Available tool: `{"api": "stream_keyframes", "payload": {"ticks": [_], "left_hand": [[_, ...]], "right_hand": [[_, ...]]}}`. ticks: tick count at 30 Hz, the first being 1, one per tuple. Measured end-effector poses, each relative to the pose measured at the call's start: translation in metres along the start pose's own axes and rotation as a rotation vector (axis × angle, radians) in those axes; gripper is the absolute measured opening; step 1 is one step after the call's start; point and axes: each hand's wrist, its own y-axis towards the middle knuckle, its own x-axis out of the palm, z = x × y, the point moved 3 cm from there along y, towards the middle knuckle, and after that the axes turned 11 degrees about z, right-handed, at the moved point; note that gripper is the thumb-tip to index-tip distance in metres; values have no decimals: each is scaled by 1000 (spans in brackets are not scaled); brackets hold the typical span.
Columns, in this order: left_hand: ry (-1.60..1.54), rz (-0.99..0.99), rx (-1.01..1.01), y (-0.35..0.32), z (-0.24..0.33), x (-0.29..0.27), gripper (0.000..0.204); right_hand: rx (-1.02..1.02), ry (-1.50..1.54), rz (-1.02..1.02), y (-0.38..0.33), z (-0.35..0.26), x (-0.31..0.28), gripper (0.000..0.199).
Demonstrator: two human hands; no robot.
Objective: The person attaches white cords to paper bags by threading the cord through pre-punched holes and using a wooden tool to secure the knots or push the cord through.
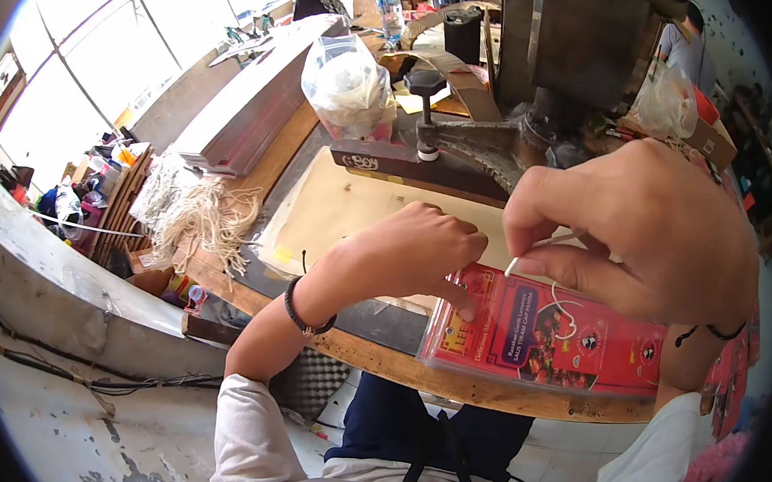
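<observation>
A stack of red printed cards [493, 359], with a blue panel and food pictures, lies along the near edge of the wooden worktable. On its left end, my left hand [413, 250] has its thumb pressed down and its other fingers curled at the far edge. Over the stack, my right hand [641, 237] pinches a thin white string [513, 266] between thumb and fingertips. A loop of white string hangs below that hand, over the cards. Part of the stack is hidden under the right hand. Behind it lies a tan sheet [339, 204].
A dark metal machine [600, 33] with a clamp knob [425, 82] stands behind a dark bar [407, 163]. Left are loose white strings [214, 213], a long board stack [256, 107] and a plastic bag [346, 91]. People are at the back [316, 1] and right [690, 49].
</observation>
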Motion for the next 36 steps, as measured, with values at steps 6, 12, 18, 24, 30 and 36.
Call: {"api": "stream_keyframes", "payload": {"ticks": [6, 12, 18, 24, 30, 36], "left_hand": [[55, 214, 93, -13, 5, -3, 55], [121, 256, 98, -19, 2, -1, 43], [125, 76, 20, -13, 2, -2, 21], [-13, -12, 41, -14, -4, -6, 40], [-483, -160, 41, -13, -27, 12, 50], [-685, -172, -34, -12, -36, 21, 49]], "right_hand": [[-38, -29, -17, 16, 3, 35, 18], [-113, 41, 208, 19, -20, 48, 20], [-47, 175, 371, 5, -8, 72, 21], [-55, 273, 444, -54, 30, 133, 23], [126, 306, 322, -44, 32, 148, 20], [60, 341, 335, -43, 31, 148, 24]]}}
